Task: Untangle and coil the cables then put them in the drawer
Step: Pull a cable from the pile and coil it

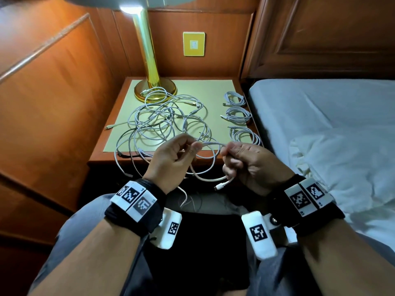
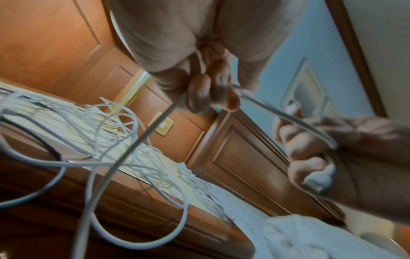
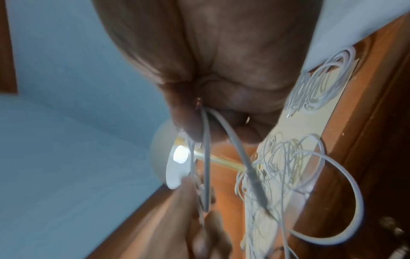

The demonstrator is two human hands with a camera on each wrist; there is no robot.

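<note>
White charging cable [image 1: 210, 144] stretched between left hand [image 1: 171, 161] and right hand [image 1: 252, 165], both pinching it, above tangled white cables [image 1: 166, 122] on wooden nightstand [image 1: 213, 86].

The tangle of cables [image 1: 168, 122] sprawls over most of the nightstand [image 1: 213, 86], spilling over its front edge. The lamp [image 1: 149, 60] blocks the back left, three coiled cables [image 1: 237, 115] line the right edge, and a bare strip lies between tangle and coils.

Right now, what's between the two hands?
A short taut stretch of white cable runs from the left hand to the right hand, seen in the head view.
</note>
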